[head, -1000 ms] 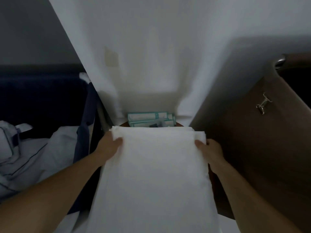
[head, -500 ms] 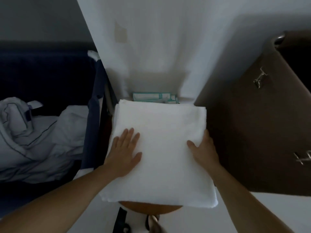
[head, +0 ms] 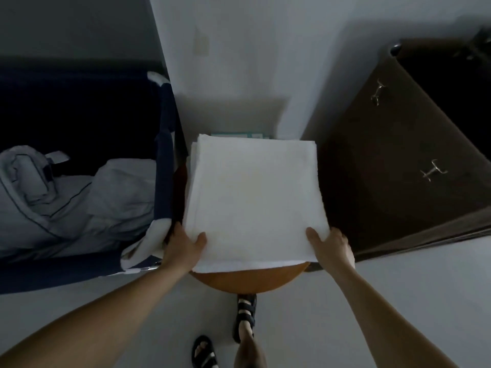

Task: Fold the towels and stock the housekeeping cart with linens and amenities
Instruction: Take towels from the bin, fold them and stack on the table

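- The folded towel lies flat on the round wooden counter. Its long axis seems to run straight away from the hands toward the wall, though the wide lens makes that hard to judge.
- The left hand grips the near left corner, thumb on top and fingers tucked beneath.
- The right hand grips the near right corner the same way.
- Beyond the hands, the towel's far edge partly hides the teal boxes.
- Left of the left hand, just beside it, a navy bin holds crumpled pale linen with dark piping.
- Right of the right hand stands a brown cabinet.
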